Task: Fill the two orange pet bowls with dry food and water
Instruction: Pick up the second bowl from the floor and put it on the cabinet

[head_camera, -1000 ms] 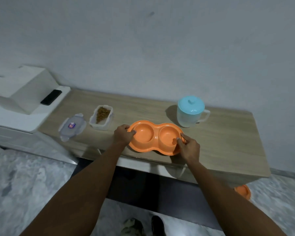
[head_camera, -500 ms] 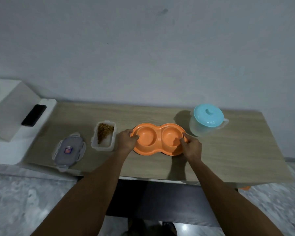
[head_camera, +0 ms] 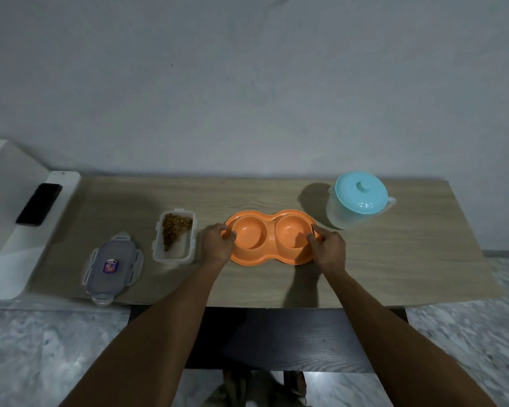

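Note:
An orange double pet bowl [head_camera: 272,239] lies flat on the wooden table [head_camera: 394,268], both cups bare inside. My left hand [head_camera: 216,243] grips its left rim, thumb over the edge. My right hand [head_camera: 326,245] grips the right rim the same way. To the left stands an open clear box of brown dry food [head_camera: 175,233]. At the back right stands a clear water jug with a light blue lid [head_camera: 359,201].
The food box's grey lid [head_camera: 112,267] lies near the table's front left corner. A white unit [head_camera: 9,201] with a black phone [head_camera: 39,204] on it adjoins the table on the left. Marbled floor [head_camera: 41,348] lies below.
The bowl, held in both hands, has moved from the table's front edge further onto the table. The view has swung to face the table squarely.

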